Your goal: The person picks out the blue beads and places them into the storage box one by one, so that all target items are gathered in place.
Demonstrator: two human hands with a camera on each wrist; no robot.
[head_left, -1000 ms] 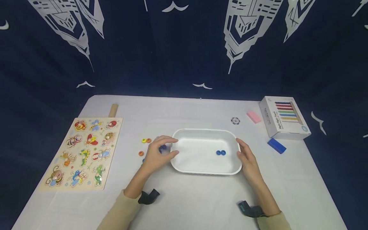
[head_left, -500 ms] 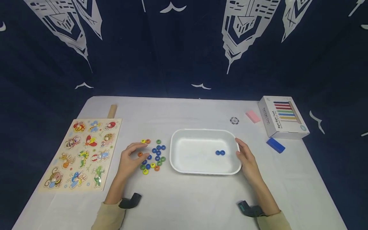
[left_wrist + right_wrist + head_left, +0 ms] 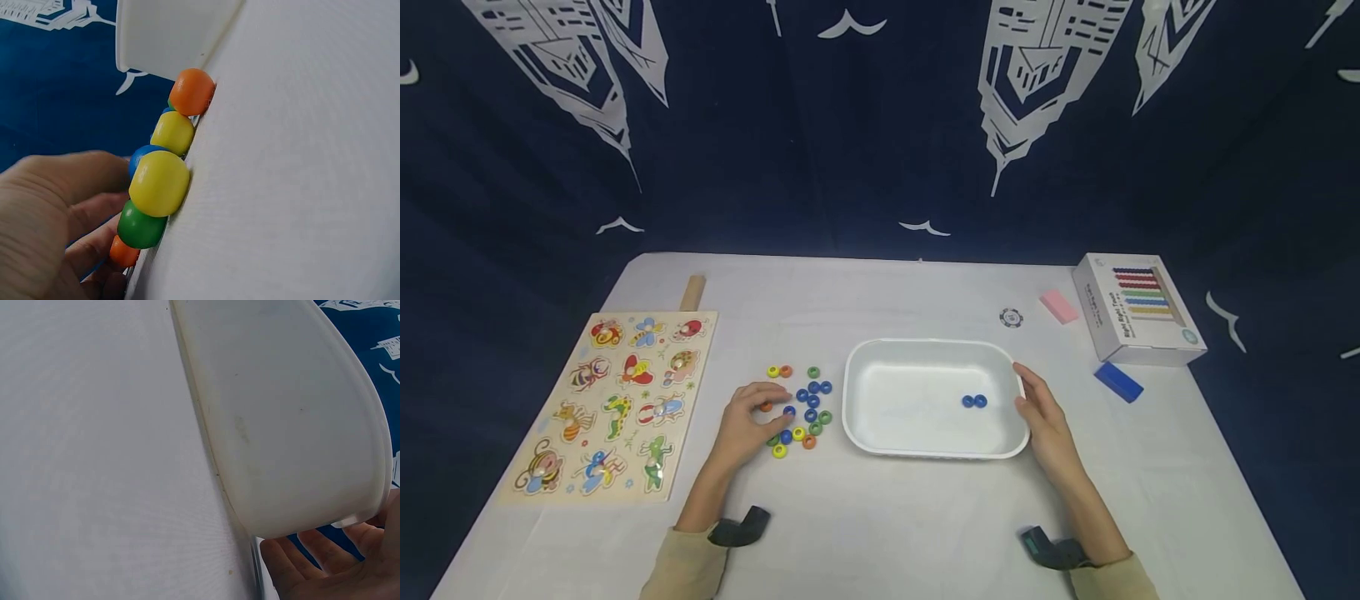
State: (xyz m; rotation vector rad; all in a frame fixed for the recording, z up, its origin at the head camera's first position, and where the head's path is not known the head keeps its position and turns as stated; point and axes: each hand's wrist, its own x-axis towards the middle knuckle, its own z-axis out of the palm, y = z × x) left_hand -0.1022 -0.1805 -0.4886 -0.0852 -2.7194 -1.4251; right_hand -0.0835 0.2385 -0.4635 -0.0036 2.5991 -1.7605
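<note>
My left hand (image 3: pixel 748 423) is down among the loose coloured beads (image 3: pixel 813 401), its thumb and forefinger apart on either side of a blue bead (image 3: pixel 789 410). In the left wrist view, the thumb and fingers sit right behind a yellow bead (image 3: pixel 159 184) and a green bead (image 3: pixel 142 225). My right hand (image 3: pixel 1047 417) holds the right end of a white plastic tray (image 3: pixel 917 457), thumb and fingers at its rim. Close up, those fingers (image 3: pixel 325 550) lie against the tray's outer wall. Two blue beads (image 3: pixel 974 402) lie side by side inside the tray.
A wooden puzzle board (image 3: pixel 617 408) with insect pictures is at the left, a wooden stick (image 3: pixel 693 293) behind it. Back right are a white box (image 3: pixel 1138 308), a pink block (image 3: pixel 1059 307), a blue block (image 3: pixel 1118 382) and a round chip (image 3: pixel 1011 317).
The left hand has left the tray's left end and moved leftward to the beads. Most recently it has edged closer in over them. The right hand stays at the tray.
</note>
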